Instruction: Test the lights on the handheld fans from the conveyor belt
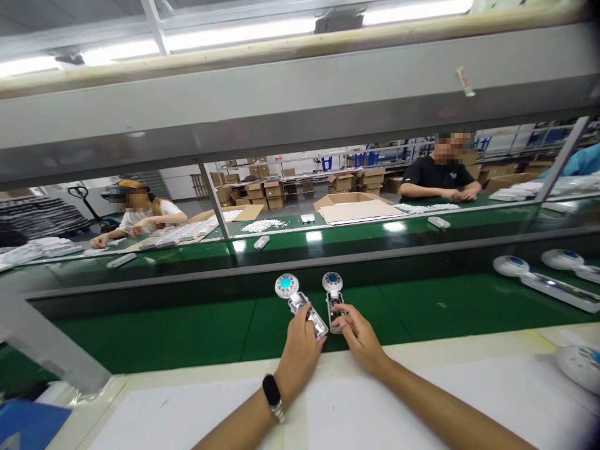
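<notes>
My left hand (300, 345), wearing a dark-faced band on the wrist, is closed around the handle of a white handheld device (287, 286). That device has a round head with a blue centre and an open handle showing parts inside. Just right of it lies a second device (332, 282) of the same kind, its handle open on dark inner parts. My right hand (363, 340) grips the lower handle of this second one with thumb and fingers. Both devices are over the near green belt (197, 331), heads pointing away from me.
More such devices (557, 286) lie on the belt at right, and a white round head (581, 365) is at the near right edge. A slanted grey post (60, 350) stands left. Beyond a rail, two co-workers sit by a second belt (328, 240) with white parts and cartons.
</notes>
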The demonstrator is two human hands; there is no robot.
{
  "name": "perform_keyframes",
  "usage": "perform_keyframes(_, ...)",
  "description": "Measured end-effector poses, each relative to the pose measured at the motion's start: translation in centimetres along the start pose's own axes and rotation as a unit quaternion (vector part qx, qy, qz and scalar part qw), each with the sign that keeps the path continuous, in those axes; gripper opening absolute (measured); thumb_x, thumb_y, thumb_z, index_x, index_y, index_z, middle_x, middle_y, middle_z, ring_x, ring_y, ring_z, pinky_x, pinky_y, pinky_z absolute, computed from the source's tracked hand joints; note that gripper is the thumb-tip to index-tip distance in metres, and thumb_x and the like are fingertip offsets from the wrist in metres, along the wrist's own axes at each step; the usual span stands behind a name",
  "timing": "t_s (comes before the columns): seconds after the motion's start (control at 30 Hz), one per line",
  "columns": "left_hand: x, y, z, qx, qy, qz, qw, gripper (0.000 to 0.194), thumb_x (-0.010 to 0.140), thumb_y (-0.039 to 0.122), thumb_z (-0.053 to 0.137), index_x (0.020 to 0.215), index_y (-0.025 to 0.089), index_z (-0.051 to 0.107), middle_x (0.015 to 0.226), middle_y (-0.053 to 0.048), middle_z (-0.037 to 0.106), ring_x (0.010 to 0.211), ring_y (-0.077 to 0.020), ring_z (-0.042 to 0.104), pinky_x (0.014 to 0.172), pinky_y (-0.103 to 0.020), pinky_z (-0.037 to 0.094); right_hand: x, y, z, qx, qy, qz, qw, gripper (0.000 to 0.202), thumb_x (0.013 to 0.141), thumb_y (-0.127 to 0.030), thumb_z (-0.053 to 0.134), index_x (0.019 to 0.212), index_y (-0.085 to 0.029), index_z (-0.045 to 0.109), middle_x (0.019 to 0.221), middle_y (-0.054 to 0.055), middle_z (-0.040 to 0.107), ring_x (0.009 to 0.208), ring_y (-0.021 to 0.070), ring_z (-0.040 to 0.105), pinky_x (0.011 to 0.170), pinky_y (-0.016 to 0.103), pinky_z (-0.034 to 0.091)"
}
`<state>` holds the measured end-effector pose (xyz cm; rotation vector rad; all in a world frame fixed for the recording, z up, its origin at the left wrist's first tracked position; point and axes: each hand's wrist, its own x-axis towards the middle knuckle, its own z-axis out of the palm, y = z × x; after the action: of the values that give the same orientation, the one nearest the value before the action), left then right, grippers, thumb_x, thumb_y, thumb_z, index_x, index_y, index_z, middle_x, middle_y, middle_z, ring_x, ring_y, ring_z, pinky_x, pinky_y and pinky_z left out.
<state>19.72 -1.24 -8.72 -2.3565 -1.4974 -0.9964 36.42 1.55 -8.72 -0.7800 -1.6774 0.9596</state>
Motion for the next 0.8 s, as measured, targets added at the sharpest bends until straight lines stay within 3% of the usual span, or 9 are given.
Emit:
perform_keyframes(0.13, 0.1, 1.0, -0.7, -0.038, -0.031, 0.165, 0.985, 0.029, 0.087, 0.024, 0.044, 0.113, 0.013, 0.045, 0.127, -0.02, 0.044, 0.123, -0.028, 0.04, 0.098, -0.048, 0.038, -0.3, -0.6, 0.7, 0.117, -0.051, 0.074, 0.989, 0.045, 0.086, -0.045, 0.044, 0.124, -0.022, 0.04, 0.119, 0.009, 0.053, 0.107, 0.0224, 0.052, 0.095, 0.041, 0.038)
perform_keyframes(0.23, 0.0, 1.6, -1.6, -0.08, -0.054, 0.214, 0.972, 0.045, 0.083, 0.033, 0.05, 0.121, 0.013, 0.038, 0.129, -0.02, 0.041, 0.124, -0.0298, 0.037, 0.1, -0.049, 0.035, -0.3, -1.0, 0.9, 0.205, -0.059, 0.109, 0.971, 0.052, 0.079, -0.049, 0.054, 0.122, -0.022, 0.042, 0.117, 0.008, 0.055, 0.111, 0.0228, 0.049, 0.098, 0.039, 0.035)
perform_keyframes(0.3, -0.1, 1.6, -2.0, -0.108, -0.038, 0.183, 0.976, 0.055, 0.081, 0.039, 0.051, 0.126, 0.015, 0.03, 0.134, -0.021, 0.035, 0.126, -0.0321, 0.031, 0.1, -0.052, 0.033, -0.3, -1.4, 0.9, 0.252, -0.058, 0.155, 0.953, 0.06, 0.074, -0.049, 0.061, 0.123, -0.023, 0.039, 0.113, 0.009, 0.058, 0.102, 0.024, 0.055, 0.087, 0.039, 0.044)
perform_keyframes(0.4, 0.1, 1.2, -2.3, -0.141, 0.016, 0.047, 0.989, 0.053, 0.086, 0.035, 0.043, 0.131, 0.019, 0.021, 0.141, -0.018, 0.02, 0.13, -0.0313, 0.022, 0.1, -0.052, 0.031, -0.6, -2.3, 1.3, 0.295, -0.07, 0.246, 0.921, 0.069, 0.068, -0.047, 0.066, 0.125, -0.023, 0.035, 0.097, 0.007, 0.062, 0.075, 0.0225, 0.064, 0.064, 0.037, 0.051)
perform_keyframes(0.47, 0.4, 0.9, -2.4, -0.169, 0.041, -0.062, 0.983, 0.048, 0.089, 0.032, 0.037, 0.133, 0.021, 0.021, 0.145, -0.015, 0.012, 0.131, -0.0286, 0.023, 0.1, -0.049, 0.033, -1.1, -3.0, 1.9, 0.318, -0.09, 0.277, 0.902, 0.069, 0.068, -0.045, 0.066, 0.125, -0.022, 0.035, 0.083, 0.003, 0.064, 0.063, 0.0205, 0.064, 0.058, 0.035, 0.05)
perform_keyframes(0.53, 0.7, 0.6, -2.5, -0.202, 0.038, -0.128, 0.97, 0.042, 0.09, 0.031, 0.034, 0.13, 0.023, 0.028, 0.146, -0.011, 0.01, 0.128, -0.0262, 0.028, 0.099, -0.045, 0.036, -1.8, -3.5, 2.6, 0.335, -0.125, 0.288, 0.888, 0.071, 0.067, -0.044, 0.066, 0.126, -0.021, 0.033, 0.071, 0.001, 0.064, 0.057, 0.0198, 0.064, 0.055, 0.033, 0.049)
perform_keyframes(0.67, 1.1, 0.2, -2.8, -0.233, 0.012, -0.131, 0.964, 0.031, 0.09, 0.031, 0.036, 0.115, 0.023, 0.05, 0.139, -0.009, 0.03, 0.123, -0.0252, 0.036, 0.099, -0.043, 0.036, -2.6, -3.9, 3.2, 0.343, -0.175, 0.284, 0.878, 0.077, 0.069, -0.044, 0.066, 0.13, -0.02, 0.027, 0.072, 0.002, 0.066, 0.064, 0.0213, 0.066, 0.063, 0.036, 0.05)
perform_keyframes(0.8, 1.1, 0.0, -2.7, -0.245, 0.028, -0.125, 0.961, 0.03, 0.089, 0.03, 0.039, 0.114, 0.022, 0.053, 0.136, -0.009, 0.036, 0.122, -0.0242, 0.038, 0.101, -0.042, 0.034, -2.5, -3.7, 3.0, 0.363, -0.189, 0.269, 0.872, 0.074, 0.071, -0.042, 0.066, 0.13, -0.018, 0.028, 0.077, 0.005, 0.067, 0.074, 0.0234, 0.067, 0.072, 0.042, 0.049)
